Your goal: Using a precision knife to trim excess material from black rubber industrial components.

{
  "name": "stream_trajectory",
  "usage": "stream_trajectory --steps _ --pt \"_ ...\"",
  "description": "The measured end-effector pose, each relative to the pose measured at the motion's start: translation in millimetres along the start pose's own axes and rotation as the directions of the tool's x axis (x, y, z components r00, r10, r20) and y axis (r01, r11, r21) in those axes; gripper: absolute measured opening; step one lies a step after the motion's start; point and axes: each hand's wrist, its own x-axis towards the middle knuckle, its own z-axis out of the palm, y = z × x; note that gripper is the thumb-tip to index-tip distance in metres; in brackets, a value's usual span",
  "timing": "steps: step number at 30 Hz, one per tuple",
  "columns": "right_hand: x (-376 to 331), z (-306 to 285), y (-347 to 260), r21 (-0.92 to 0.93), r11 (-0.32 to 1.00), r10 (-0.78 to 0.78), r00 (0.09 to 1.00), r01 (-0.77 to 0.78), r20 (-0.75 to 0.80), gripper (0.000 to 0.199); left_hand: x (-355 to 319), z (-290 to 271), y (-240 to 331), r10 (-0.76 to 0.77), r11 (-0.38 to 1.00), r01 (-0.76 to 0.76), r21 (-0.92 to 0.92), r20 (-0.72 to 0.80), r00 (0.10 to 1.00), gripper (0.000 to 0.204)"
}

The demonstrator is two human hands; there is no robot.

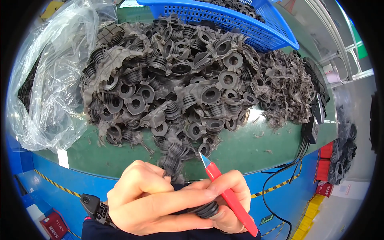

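Red knife [235,205], five o'clock, blade tip toward eleven; the right hand's [236,188] fingers are clamped on its handle. Black ribbed part [207,210], six o'clock, between both hands; the left hand's [146,204] fingers close about it. Heap of similar parts [172,86], twelve o'clock, on green counter [250,148]. Blue perforated basket [224,23], one o'clock. Clear plastic bag [56,84], ten o'clock. Shredded dark scraps [290,86], two o'clock.

A glossy green tabletop [248,150] shows pale glare [257,116]. Yellow-and-black striped tape [58,184] crosses the smooth blue floor [96,183] below, and a pale metal frame [363,74] stands at right
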Motion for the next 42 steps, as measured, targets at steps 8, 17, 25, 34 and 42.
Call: stream_trajectory --steps 8,17,25,34,42 --pt "1 -1 3 -0.055 0.995 -0.082 0.997 0.082 0.015 0.031 -2 2 -1 0.007 0.999 -0.008 -0.033 -0.033 0.999 0.044" --pt "2 2 2 -0.116 0.989 -0.094 0.995 0.09 -0.03 0.031 -5 3 -8 -0.05 0.976 0.041 -0.214 -0.034 0.998 0.043" --pt "10 -8 -44 -0.584 0.811 -0.094 0.978 -0.033 -0.187 0.025 -3 2 -7 -0.157 0.85 0.134 -0.509 -0.002 0.988 0.043" --pt "54 -105 -153 -0.601 -0.797 -0.183 0.973 -0.064 0.138 0.025 0 4 0 -0.538 0.663 0.449 -0.6 0.035 0.842 0.047" --pt "74 -122 -153 -0.477 -0.871 0.033 0.981 0.123 0.192 0.031 -6 -2 -5 -0.389 0.718 0.365 -0.592 0.093 0.917 0.028"
